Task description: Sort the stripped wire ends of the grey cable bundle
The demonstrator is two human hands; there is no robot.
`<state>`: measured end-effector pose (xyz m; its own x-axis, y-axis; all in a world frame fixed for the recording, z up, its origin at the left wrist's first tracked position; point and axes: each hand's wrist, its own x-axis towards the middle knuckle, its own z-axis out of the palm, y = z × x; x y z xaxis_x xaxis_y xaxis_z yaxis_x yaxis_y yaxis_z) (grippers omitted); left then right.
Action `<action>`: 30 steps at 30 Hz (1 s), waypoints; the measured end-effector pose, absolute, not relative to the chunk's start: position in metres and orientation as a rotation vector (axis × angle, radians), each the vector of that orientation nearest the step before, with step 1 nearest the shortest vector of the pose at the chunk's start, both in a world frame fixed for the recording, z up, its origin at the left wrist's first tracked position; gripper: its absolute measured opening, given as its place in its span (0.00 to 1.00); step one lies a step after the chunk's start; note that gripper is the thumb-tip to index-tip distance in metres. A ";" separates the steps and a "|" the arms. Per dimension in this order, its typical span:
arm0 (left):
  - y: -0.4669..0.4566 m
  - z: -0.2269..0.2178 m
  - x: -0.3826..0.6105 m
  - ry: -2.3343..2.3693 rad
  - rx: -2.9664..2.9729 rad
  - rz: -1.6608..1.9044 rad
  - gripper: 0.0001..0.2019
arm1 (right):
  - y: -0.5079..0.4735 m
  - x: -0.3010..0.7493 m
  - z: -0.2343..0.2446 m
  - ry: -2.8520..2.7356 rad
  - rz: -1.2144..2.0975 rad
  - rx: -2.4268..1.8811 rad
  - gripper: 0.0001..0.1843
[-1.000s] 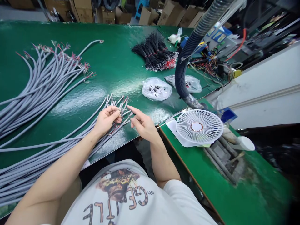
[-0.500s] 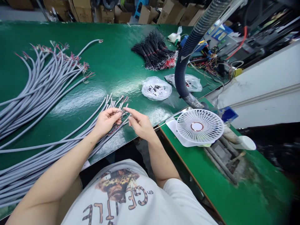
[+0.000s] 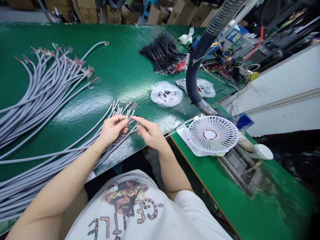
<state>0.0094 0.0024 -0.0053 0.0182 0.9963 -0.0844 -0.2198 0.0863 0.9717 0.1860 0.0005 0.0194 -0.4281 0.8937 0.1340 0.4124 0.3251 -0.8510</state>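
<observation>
My left hand [image 3: 112,129] pinches the stripped end of a grey cable from the near bundle of grey cables [image 3: 50,163] on the green table [image 3: 120,66]. My right hand [image 3: 148,131] is just to its right, its thumb and forefinger closed on the thin wires that stick out of that same cable end. The bundle's other ends fan out just beyond my fingers.
A second, larger bundle of grey cables [image 3: 37,90] lies at the left. A heap of black and red wires [image 3: 166,55], two clear plastic bags [image 3: 166,94], a ribbed hose [image 3: 200,56] and a white fan [image 3: 212,135] stand to the right.
My right hand has moved left from open fingers to a pinch on the cable's wire tips. My left hand has kept its place.
</observation>
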 end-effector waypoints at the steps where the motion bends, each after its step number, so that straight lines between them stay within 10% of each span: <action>1: 0.002 -0.005 0.009 1.079 0.990 1.238 0.15 | 0.000 0.186 0.020 -1.983 1.021 -1.148 0.23; 30: 0.002 -0.010 0.010 1.087 1.011 1.281 0.18 | 0.006 0.158 0.005 -1.719 1.163 -1.023 0.14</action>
